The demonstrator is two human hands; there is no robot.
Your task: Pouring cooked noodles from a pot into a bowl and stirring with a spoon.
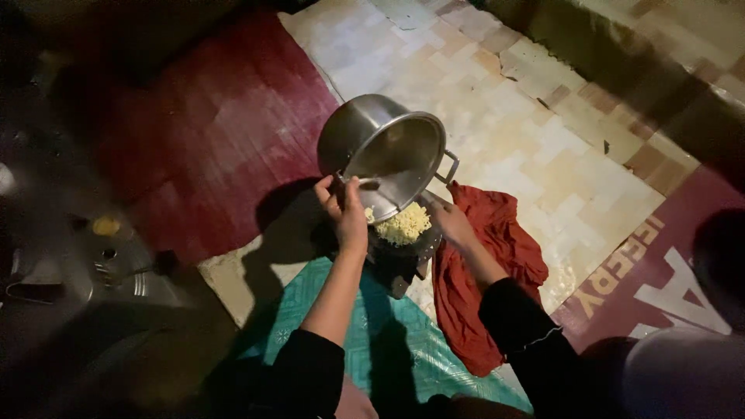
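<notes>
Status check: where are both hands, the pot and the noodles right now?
Left hand grips the steel pot by its rim handle, pot tipped steeply. Right hand at the bowl with a red cloth. Yellow noodles heaped in bowl. Nothing in the way.

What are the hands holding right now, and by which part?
Left hand grips the tilted steel pot by its side handle. Right hand holds the strainer rim, beside the red cloth.

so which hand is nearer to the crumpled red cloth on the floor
Right. The right hand sits at the edge of the crumpled red cloth, by the bowl of yellow noodles; the left hand grips the tilted steel pot, beyond the bowl.
</notes>
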